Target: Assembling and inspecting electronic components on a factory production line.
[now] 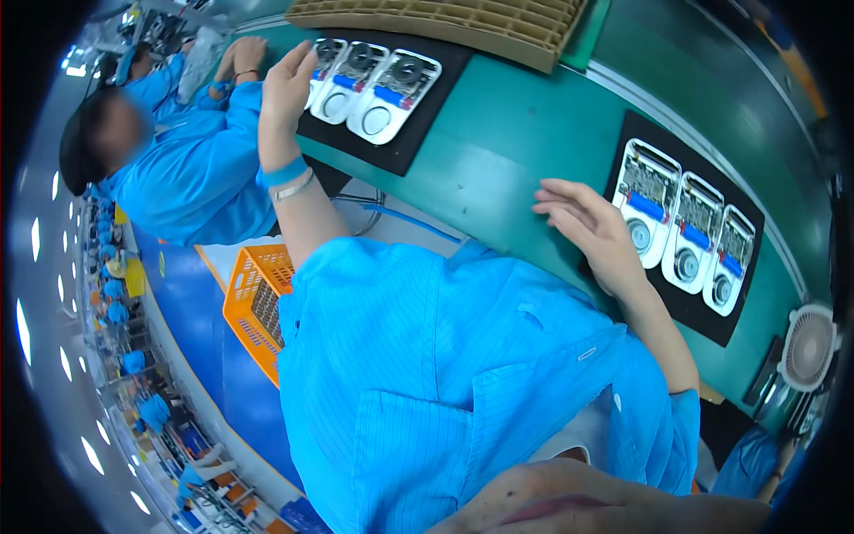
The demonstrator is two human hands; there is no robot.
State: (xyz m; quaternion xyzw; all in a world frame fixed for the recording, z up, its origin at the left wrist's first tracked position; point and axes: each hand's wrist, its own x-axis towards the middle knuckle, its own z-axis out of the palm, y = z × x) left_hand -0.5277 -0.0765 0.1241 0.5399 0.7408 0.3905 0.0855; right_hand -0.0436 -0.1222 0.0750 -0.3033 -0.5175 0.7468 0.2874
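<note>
My left hand (289,80), with a blue strap and a metal band at the wrist, reaches out with stretched fingers at the near-left corner of a black mat (391,158). Three white rounded housings (378,123) lie on that mat, the leftmost partly hidden behind the hand. Each shows a circuit board, a blue cylinder and a black round part. To the right, my right hand (598,233) hovers with loosely extended fingers, holding nothing visible. Beside it, a second black mat (676,307) bears three similar white housings (680,267) with boards, blue cylinders and grey round speakers.
Between the mats runs a green tabletop (503,142). A tan divided tray (454,27) sits at the far side. A small white fan (809,347) stands far right. At left sits a co-worker in blue (196,182), near an orange crate (245,311) below table level.
</note>
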